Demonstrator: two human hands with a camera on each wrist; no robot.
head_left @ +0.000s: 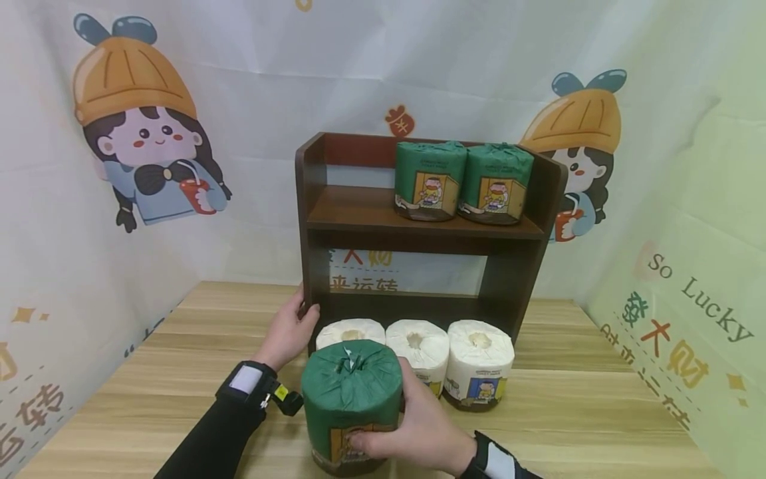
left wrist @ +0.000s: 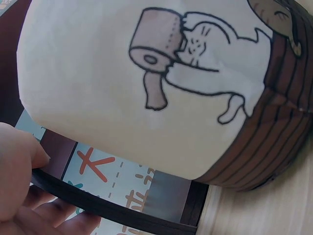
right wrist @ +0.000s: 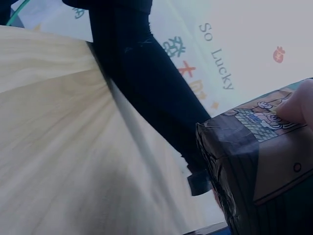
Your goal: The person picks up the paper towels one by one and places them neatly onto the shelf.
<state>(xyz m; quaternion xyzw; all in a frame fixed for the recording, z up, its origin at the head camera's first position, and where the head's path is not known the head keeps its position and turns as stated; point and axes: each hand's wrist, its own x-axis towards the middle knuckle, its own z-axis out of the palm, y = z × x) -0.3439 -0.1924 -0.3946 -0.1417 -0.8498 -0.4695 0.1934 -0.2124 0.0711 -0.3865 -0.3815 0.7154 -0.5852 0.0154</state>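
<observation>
My right hand [head_left: 427,426] grips a green paper-wrapped toilet roll [head_left: 353,379] from its right side, thumb across the printed front. The roll is upright, in front of the shelf. In the right wrist view, the same green roll [right wrist: 274,161] shows its dark lower edge and the thumb [right wrist: 296,105]. My left hand [head_left: 290,332] holds the left side panel of a dark brown two-tier shelf [head_left: 314,279]. The left wrist view shows thumb and fingers [left wrist: 80,223] on either side of the panel's edge [left wrist: 112,203]. A white-wrapped roll [left wrist: 98,63] fills much of that view.
Two green rolls [head_left: 427,179] stand on the right of the upper shelf board [head_left: 353,206]. Along the bottom front are three white-wrapped rolls [head_left: 479,366]; the held roll partly covers the left one. The wooden table [head_left: 598,412] meets a printed cloth backdrop [head_left: 251,166].
</observation>
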